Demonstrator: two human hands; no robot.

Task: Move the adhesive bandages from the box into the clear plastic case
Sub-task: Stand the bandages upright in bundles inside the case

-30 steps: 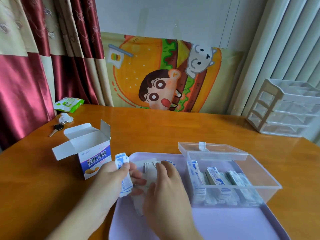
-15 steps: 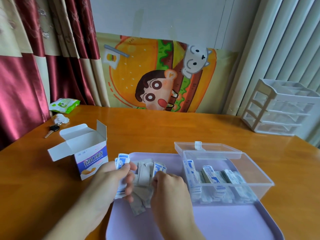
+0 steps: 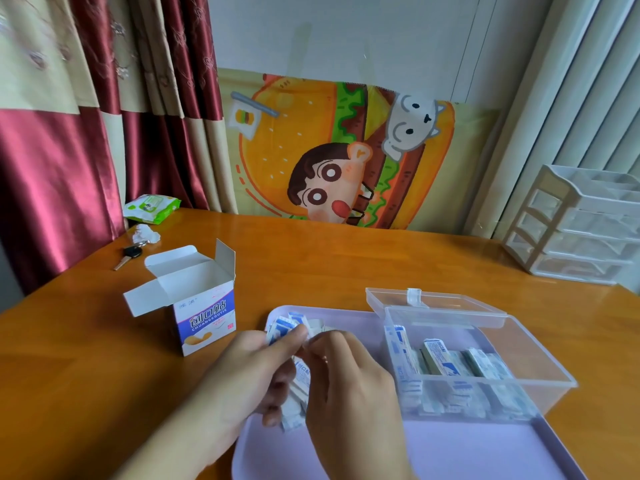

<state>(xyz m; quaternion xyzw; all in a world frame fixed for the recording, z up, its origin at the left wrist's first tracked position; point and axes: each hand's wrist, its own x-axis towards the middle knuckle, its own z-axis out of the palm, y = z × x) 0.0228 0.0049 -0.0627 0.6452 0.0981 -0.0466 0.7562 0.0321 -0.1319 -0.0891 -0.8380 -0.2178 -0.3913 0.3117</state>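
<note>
On the wooden table (image 3: 346, 265) by red curtains (image 3: 52, 174) — both hands (image 3: 249, 372) grip bandages (image 3: 285, 329).

A single head-worn wide-angle camera looks forward and down across the desk (image 3: 346, 258) toward the far wall. Both hands enter from the bottom edge, close to the lens. No second view is supplied.

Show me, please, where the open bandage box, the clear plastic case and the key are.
bandage box (image 3: 207, 323): head view, printed front face.
clear plastic case (image 3: 540, 355): head view, bare right wall.
key (image 3: 129, 255): head view, black head, on the table's far left.
</note>
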